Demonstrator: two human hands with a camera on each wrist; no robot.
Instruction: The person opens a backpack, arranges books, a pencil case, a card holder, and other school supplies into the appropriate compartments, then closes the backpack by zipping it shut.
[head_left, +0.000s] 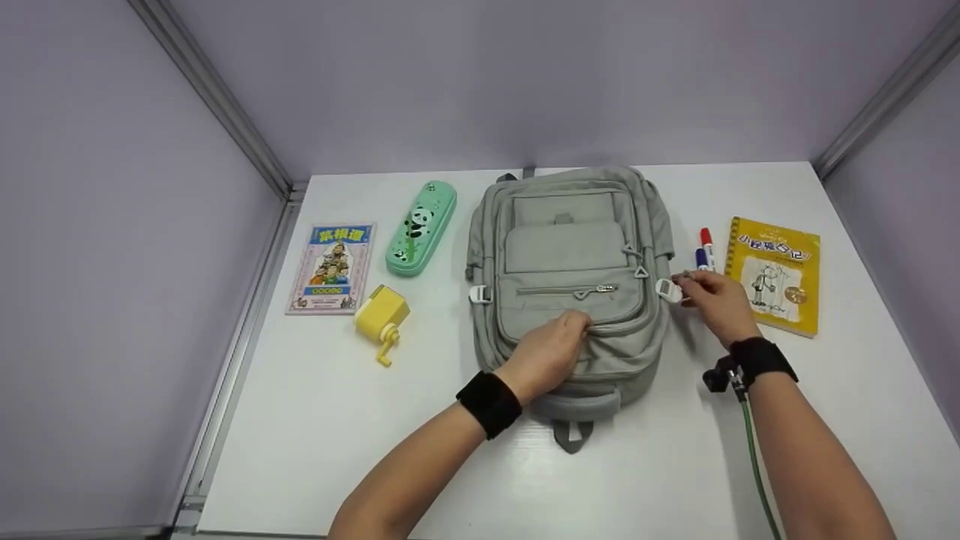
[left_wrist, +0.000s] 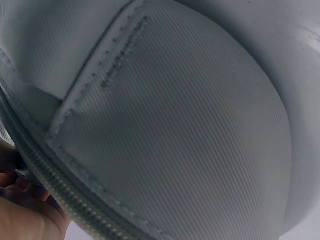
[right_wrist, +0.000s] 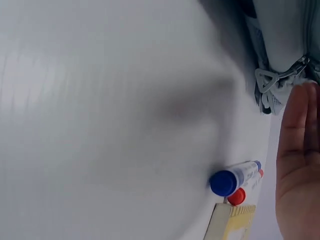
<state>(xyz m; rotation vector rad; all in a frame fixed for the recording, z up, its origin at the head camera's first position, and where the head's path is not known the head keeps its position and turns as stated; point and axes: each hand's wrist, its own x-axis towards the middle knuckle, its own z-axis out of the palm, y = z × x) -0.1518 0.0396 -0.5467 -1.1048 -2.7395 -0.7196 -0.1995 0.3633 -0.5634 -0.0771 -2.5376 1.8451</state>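
Note:
A grey backpack [head_left: 562, 247] lies on its back on the white table, its top handle [head_left: 577, 405] toward me. My left hand [head_left: 546, 351] has curled fingers and grips the front of the bag by a zipped edge; in the left wrist view the zipper [left_wrist: 55, 175] runs past it. At the bag's right side, beside a white buckle [head_left: 668, 290], my right hand [head_left: 716, 304] pinches a small metal zipper pull. A triangular pull [right_wrist: 266, 80] shows near those fingertips in the right wrist view. The fingers partly hide the grip.
Right of the bag lie a red marker [head_left: 706, 238], a blue marker [head_left: 702, 259] and a yellow book [head_left: 795, 262]. On the left are a green panda pencil case [head_left: 431, 214], a pink and blue book [head_left: 330, 266] and a yellow crank sharpener [head_left: 382, 311]. Walls border the table.

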